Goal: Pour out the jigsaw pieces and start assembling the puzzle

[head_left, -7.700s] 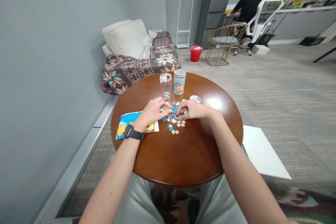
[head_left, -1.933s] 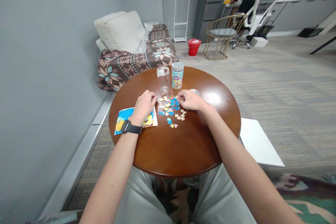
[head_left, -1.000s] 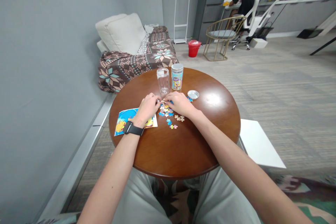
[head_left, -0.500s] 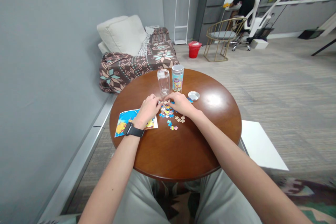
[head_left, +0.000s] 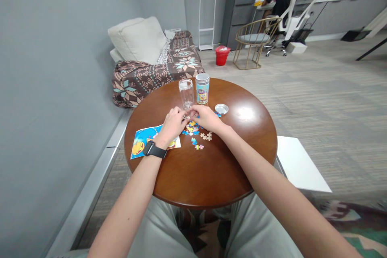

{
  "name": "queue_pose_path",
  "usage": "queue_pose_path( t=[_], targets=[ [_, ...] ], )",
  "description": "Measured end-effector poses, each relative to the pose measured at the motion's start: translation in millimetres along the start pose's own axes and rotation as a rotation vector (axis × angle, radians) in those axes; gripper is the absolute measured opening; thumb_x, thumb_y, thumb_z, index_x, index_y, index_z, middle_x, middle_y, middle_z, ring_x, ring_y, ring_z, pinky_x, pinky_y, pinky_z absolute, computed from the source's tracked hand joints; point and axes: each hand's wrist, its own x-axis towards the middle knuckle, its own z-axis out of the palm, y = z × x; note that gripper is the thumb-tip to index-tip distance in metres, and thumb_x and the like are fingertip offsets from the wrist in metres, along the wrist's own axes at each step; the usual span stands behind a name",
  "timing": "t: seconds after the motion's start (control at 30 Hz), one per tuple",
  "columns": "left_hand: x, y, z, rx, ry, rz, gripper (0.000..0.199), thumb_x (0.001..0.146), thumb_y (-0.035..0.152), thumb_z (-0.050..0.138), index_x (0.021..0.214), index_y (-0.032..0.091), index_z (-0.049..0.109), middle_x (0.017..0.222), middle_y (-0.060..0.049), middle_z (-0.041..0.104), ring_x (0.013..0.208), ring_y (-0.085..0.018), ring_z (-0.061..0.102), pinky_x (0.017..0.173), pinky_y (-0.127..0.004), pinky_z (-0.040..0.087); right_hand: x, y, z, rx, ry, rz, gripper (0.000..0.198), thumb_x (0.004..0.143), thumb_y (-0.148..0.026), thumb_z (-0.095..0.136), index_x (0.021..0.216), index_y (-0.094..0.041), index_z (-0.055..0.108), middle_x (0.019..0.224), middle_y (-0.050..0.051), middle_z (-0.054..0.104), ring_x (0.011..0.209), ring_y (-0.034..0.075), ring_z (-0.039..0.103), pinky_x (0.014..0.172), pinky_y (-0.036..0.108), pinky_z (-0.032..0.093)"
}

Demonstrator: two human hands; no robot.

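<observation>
Close together now in the middle of the frame: left hand and right hand, bent over the far edge of the puzzle pieces. Big change from about two seconds ago, with a wide gap between them back then, one at each side of the pile. Hardly any change in the last half second. Fingers curled in, not spread flat, with tips almost meeting near some tiny pale bits. Seems like a small pinch, but too covered up and too little to tell for sure.

Also new: silver lid, right of the middle, in full view, no longer partly hidden behind the right hand. Just below, a few blue pieces, off to the side of the main pile.

Not moved on the brown table: a small blue and yellow-pink group below the pile, and some tan pieces just above and to the right. Same for the picture sheet, left of the middle and partly covered by the left hand, and for the clear jar and picture jar, upright side by side above the hands.

Meaning for the work, as a guess: both hands busy at one tiny spot, with lots of loose pieces left in the pile.
</observation>
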Motion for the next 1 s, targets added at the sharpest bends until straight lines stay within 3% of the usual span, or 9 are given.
queue_pose_path(
  t=[0.17,0.33,0.47,0.67,0.87,1.0],
  targets=[
    [1,0,3,0.008,-0.011,0.017,0.023,0.092,0.033,0.051,0.107,0.020,0.064,0.101,-0.008,0.056,0.101,-0.025,0.049,0.092,-0.040,0.041,0,2,-5,0.077,0.060,0.018,0.019,0.080,-0.006,0.058,0.091,-0.017,0.070,0.089,0.003,0.073,0.083,0.015,0.066,0.079,0.026,0.049],
    [2,1,-2,-0.104,0.066,0.016,0.006,0.089,0.024,0.055,0.092,0.020,0.059,0.097,-0.005,0.058,0.094,-0.022,0.054,0.085,-0.035,0.044,-1,5,-7,0.002,0.094,-0.001,0.025,0.082,-0.005,0.054,0.092,-0.019,0.073,0.094,0.003,0.075,0.090,0.017,0.068,0.085,0.028,0.049],
    [2,2,-6,-0.209,0.124,0.056,0.008,0.086,0.017,0.054,0.083,0.019,0.061,0.091,-0.003,0.061,0.083,-0.017,0.058,0.078,-0.029,0.046,-2,4,-9,-0.114,0.057,0.037,0.028,0.083,-0.008,0.053,0.092,-0.021,0.076,0.093,0.002,0.076,0.089,0.020,0.070,0.085,0.030,0.050],
    [1,3,-9,-0.277,0.036,0.130,0.011,0.087,0.025,0.058,0.086,0.020,0.069,0.092,-0.003,0.070,0.087,-0.018,0.063,0.084,-0.029,0.047,-6,3,-15,-0.157,-0.008,0.070,0.030,0.081,-0.008,0.054,0.092,-0.023,0.078,0.091,0.001,0.077,0.087,0.020,0.071,0.084,0.029,0.051],
    [0,-4,-11,-0.095,0.126,-0.069,0.017,0.089,0.026,0.055,0.092,0.020,0.070,0.096,-0.006,0.067,0.096,-0.022,0.059,0.087,-0.035,0.045,-7,10,-17,-0.095,0.072,0.059,0.035,0.081,-0.004,0.048,0.094,-0.021,0.075,0.097,0.003,0.075,0.093,0.020,0.068,0.089,0.031,0.050],
    [-1,-14,-5,-0.052,0.084,-0.124,0.020,0.088,0.034,0.058,0.096,0.020,0.070,0.096,-0.007,0.065,0.094,-0.022,0.057,0.086,-0.036,0.044,-7,10,-16,-0.103,0.073,0.003,0.033,0.081,-0.002,0.047,0.090,-0.018,0.075,0.096,0.005,0.073,0.096,0.019,0.065,0.092,0.032,0.048]
  ],
)
